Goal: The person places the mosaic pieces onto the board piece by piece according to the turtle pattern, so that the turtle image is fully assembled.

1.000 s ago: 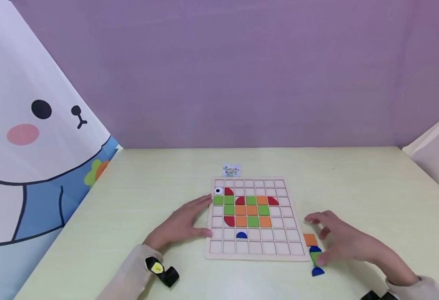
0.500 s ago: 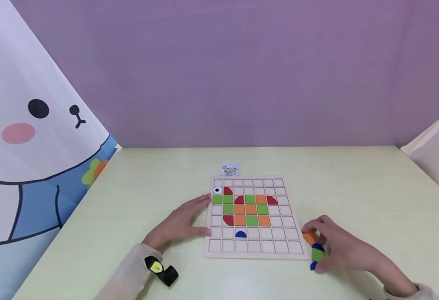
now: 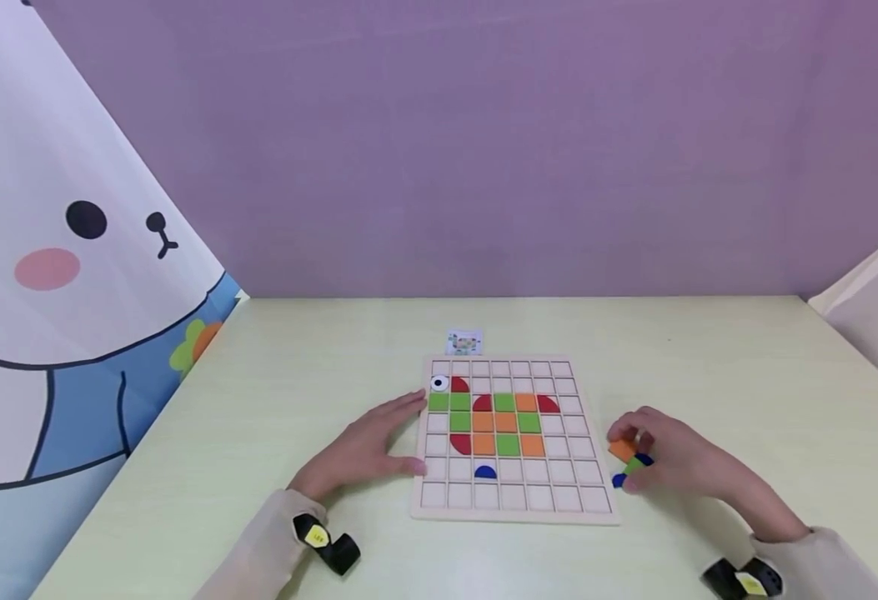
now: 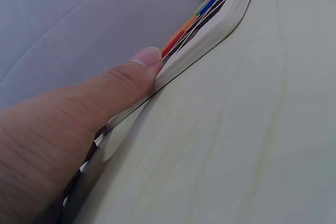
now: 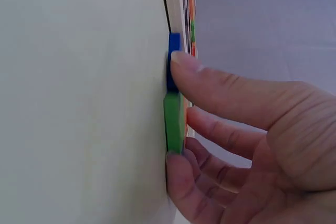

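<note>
A pale gridded puzzle board [image 3: 572, 498] lies flat on the table, several orange, green and red tiles set in its cells. An eye tile [image 3: 439, 383] sits near the top left of the grid, a blue half-round tile [image 3: 486, 472] lower down. My left hand [image 3: 367, 442] rests at the board's left edge, thumb and fingers spread along it. Right of the board, my right hand [image 3: 674, 457] gathers loose tiles between curled fingers and thumb: an orange tile [image 3: 622, 451], a green tile [image 5: 173, 121] and two blue ones. In the right wrist view the thumb presses one blue tile [image 5: 174, 77].
A small picture card [image 3: 464, 342] lies just beyond the board's far edge. Behind the table hangs a purple backdrop [image 3: 439, 150]. On the left is a cloth with a cartoon figure [image 3: 86, 333], and a pale panel [image 3: 874, 308] stands at the right.
My right hand has closed its fingers around the loose tiles and slid them away from me, bunching them beside the board's right edge. The left hand stays put at the board.
</note>
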Available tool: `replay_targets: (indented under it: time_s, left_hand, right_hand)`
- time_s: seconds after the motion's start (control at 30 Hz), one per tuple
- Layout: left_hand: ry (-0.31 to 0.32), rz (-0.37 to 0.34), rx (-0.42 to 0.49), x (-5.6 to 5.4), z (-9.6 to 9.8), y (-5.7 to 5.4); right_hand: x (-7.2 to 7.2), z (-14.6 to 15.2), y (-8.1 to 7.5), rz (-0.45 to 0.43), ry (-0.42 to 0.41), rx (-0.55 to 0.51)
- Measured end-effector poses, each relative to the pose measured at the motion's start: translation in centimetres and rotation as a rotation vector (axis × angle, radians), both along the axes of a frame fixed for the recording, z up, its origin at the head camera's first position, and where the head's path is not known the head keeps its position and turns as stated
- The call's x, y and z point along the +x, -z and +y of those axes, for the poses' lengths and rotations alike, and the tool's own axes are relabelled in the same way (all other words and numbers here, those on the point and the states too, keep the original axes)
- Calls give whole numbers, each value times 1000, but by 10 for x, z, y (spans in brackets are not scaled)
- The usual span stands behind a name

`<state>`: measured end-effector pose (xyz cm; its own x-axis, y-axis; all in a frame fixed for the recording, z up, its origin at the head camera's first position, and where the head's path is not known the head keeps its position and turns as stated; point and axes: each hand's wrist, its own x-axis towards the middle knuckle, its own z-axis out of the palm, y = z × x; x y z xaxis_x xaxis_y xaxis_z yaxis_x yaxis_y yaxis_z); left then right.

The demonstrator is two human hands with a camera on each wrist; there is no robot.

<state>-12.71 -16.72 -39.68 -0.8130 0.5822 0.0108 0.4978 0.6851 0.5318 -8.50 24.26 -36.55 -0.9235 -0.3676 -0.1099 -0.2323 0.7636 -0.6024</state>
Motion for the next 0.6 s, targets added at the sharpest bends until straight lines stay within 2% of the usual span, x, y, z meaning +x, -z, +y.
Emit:
replay_targets:
  time_s: [0.27,0.47,0.6]
  left_hand:
    - [20,10,-1,0,0,-1]
    - [14,15,-9,-1,-1,0]
    - [10,7,-4,-1,-1,1]
  right_hand:
    - [-15,5,3,17,-71,-48]
    - [-23,3,1,19,-90,-38]
    - [-26,0,-1,47,-72,-5]
